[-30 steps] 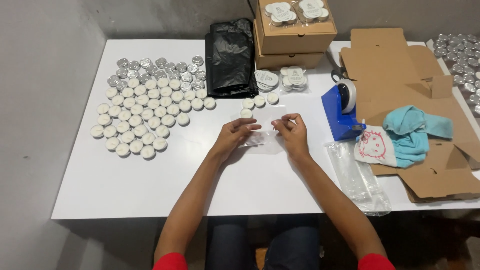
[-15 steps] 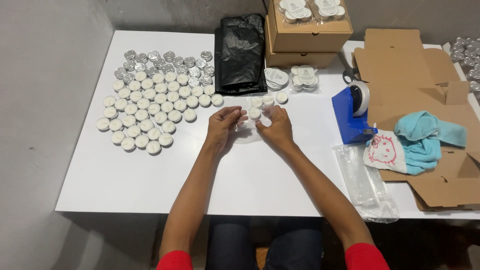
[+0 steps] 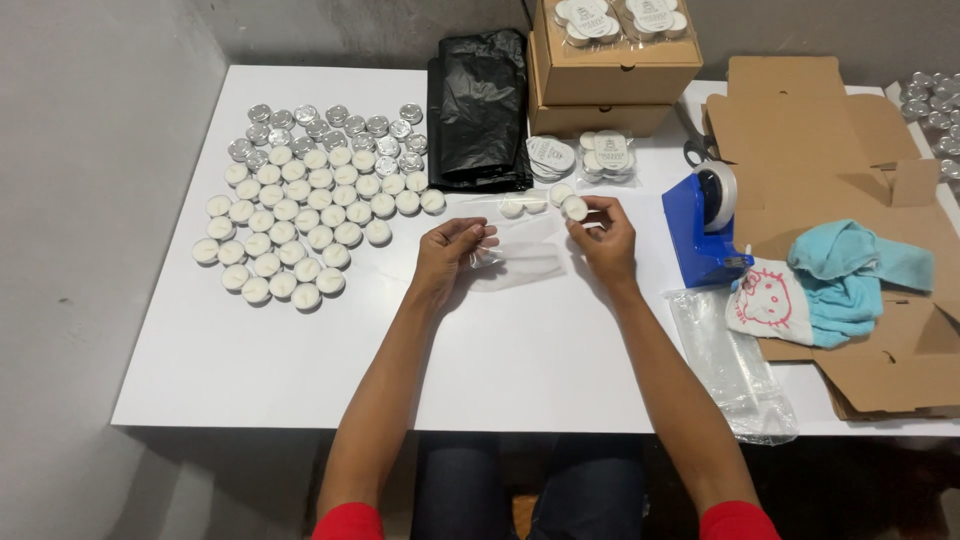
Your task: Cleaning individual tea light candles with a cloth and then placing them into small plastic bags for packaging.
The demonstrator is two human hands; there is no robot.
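Near the tabletop's middle, the left hand (image 3: 448, 252) pinches one end of a small clear plastic bag (image 3: 520, 255), steadying it, while the right hand (image 3: 603, 235) holds a round white tealight candle (image 3: 574, 207) in its fingertips at the bag's far corner.

One white table (image 3: 300, 380) carries two stacked cardboard boxes (image 3: 612, 75), one black plastic bag (image 3: 478, 110), one blue tape dispenser (image 3: 700, 230), one flattened carton (image 3: 830, 140), one light-blue cloth (image 3: 850, 270) and several dozen small white candles (image 3: 300, 225), too many to count exactly.
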